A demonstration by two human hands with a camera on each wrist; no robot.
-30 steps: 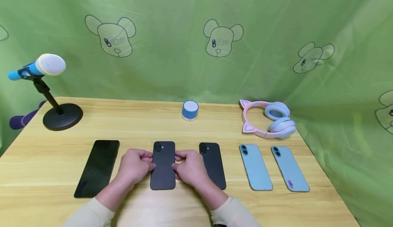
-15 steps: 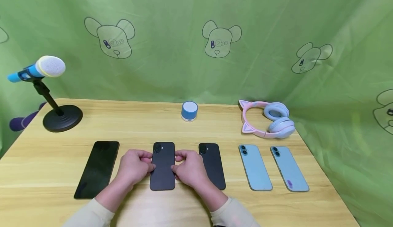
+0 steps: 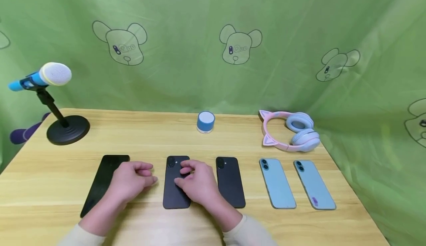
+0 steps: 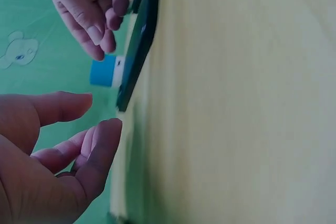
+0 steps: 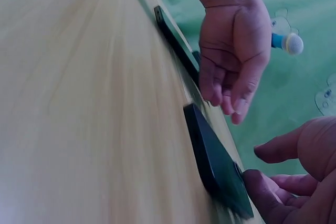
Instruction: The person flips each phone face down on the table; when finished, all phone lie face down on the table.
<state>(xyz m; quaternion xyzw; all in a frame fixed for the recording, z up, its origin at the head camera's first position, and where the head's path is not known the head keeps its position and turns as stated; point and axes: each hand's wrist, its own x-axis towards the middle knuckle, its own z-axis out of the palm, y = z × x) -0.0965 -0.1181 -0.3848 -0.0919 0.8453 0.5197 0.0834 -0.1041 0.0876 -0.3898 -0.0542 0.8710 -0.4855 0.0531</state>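
A black smartphone (image 3: 173,196) lies back up at the middle of the row, its camera bump at the upper left. My right hand (image 3: 201,183) hovers over its right side, thumb and fingers apart with nothing pinched. In the right wrist view the fingertips are right at the edge of this black phone (image 5: 215,161). My left hand (image 3: 129,182) is off to the left, between it and a larger dark phone (image 3: 106,175) lying screen up, which the hand and wrist partly cover. The left fingers are loosely bent around bare air. Another black phone (image 3: 231,186) lies right of my right hand.
Two light blue phones (image 3: 277,185) lie farther right on the wooden table (image 3: 149,135). Behind the row stand a small blue speaker (image 3: 205,123) and pink cat-ear headphones (image 3: 269,127). A microphone (image 3: 54,74) on a round-based stand is at the back left. A green curtain (image 3: 186,53) hangs behind.
Both hands have let go of the middle black phone's sides. The left hand has moved left, and the right has lifted and shifted slightly left over the phone, which stays in place.
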